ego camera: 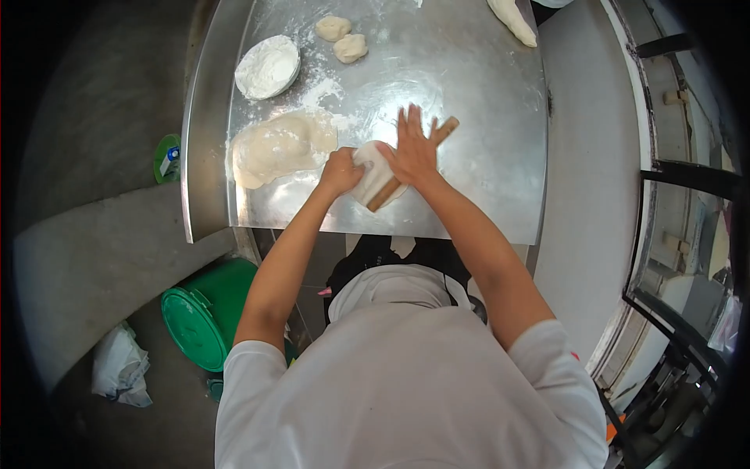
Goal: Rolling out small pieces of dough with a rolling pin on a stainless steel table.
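A flattened round of dough (pixel 370 170) lies on the steel table before me. My left hand (pixel 343 171) grips its left edge between thumb and fingers. My right hand (pixel 417 153) lies flat on a wooden rolling pin (pixel 384 196), fingers spread and a little blurred. The pin slants across the dough's right part, its far end sticking out beyond my hand. Left of the round rests a stack of floured, flattened dough (pixel 275 146). Farther off are a bowl of white flour (pixel 268 67) and two small dough lumps (pixel 333 28).
The steel table (pixel 492 176) has a raised rim on its left side. A long dough piece (pixel 514 22) lies at the far right, near a partly visible person's dark and white clothing. Below the table's left end stands a green lidded bucket (pixel 196 328), beside a white plastic bag (pixel 121 366).
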Demonstrator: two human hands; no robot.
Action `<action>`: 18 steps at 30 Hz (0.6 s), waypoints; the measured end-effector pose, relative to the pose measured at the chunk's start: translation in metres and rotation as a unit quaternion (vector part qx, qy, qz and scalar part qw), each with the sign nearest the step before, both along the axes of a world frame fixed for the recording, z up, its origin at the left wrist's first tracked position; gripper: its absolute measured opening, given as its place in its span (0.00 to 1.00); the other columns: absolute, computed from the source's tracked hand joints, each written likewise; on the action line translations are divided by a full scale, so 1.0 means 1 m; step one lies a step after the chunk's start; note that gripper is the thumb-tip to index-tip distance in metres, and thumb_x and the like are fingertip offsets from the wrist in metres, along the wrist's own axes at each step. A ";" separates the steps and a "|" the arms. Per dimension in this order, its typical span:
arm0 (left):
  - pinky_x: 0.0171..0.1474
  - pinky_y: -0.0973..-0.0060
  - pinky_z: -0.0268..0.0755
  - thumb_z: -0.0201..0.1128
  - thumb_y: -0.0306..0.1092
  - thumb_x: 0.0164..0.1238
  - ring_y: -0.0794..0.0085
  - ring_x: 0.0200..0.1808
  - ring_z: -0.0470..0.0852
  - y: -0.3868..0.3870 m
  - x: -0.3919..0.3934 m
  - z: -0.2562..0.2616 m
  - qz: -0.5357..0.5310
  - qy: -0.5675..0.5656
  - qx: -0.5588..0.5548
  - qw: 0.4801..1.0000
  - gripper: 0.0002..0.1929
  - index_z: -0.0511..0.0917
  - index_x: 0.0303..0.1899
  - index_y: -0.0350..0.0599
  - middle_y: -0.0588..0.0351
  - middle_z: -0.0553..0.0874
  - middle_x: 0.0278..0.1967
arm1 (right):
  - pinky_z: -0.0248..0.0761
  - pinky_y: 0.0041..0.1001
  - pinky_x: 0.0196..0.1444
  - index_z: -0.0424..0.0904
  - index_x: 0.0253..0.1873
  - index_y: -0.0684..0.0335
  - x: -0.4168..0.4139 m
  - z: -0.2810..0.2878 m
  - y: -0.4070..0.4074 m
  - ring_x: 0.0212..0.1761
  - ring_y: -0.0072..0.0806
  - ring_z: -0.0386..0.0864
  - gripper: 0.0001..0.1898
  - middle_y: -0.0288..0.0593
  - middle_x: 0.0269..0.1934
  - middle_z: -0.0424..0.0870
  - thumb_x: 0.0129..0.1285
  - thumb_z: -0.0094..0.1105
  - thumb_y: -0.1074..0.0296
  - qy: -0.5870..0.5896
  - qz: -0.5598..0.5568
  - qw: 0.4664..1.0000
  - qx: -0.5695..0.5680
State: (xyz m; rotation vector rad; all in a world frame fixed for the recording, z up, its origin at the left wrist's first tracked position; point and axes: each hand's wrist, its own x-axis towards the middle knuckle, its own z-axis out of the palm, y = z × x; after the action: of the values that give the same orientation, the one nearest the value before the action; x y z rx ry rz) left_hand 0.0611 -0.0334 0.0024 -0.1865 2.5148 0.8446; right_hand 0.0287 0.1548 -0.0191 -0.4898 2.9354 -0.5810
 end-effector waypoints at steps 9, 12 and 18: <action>0.45 0.66 0.80 0.72 0.37 0.59 0.57 0.38 0.90 0.024 0.029 0.001 0.022 0.014 0.084 0.996 0.16 0.85 0.41 0.32 0.41 0.89 0.34 | 0.24 0.62 0.79 0.42 0.80 0.71 0.013 0.012 0.006 0.84 0.51 0.34 0.47 0.64 0.81 0.41 0.73 0.35 0.34 -0.058 0.027 0.990 0.129; 0.44 0.59 0.79 0.72 0.42 0.59 0.47 0.39 0.88 0.020 0.017 0.011 0.058 0.042 0.029 0.997 0.18 0.85 0.38 0.32 0.35 0.87 0.32 | 0.24 0.69 0.75 0.38 0.82 0.61 -0.022 0.007 -0.036 0.85 0.51 0.32 0.45 0.63 0.81 0.36 0.73 0.33 0.32 -0.013 0.012 0.998 0.061; 0.47 0.61 0.80 0.69 0.38 0.62 0.47 0.43 0.89 0.015 0.029 0.015 0.103 0.066 0.116 0.986 0.15 0.86 0.41 0.33 0.37 0.89 0.36 | 0.29 0.64 0.78 0.49 0.79 0.73 0.009 0.003 0.006 0.84 0.51 0.38 0.49 0.66 0.80 0.44 0.70 0.43 0.32 0.005 0.036 0.999 0.015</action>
State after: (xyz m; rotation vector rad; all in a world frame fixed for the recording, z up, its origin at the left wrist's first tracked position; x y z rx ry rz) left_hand 0.0900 -0.0182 0.0172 -0.3261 2.5218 1.2626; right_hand 0.0373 0.1604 -0.0165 -0.5942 2.9164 -0.5253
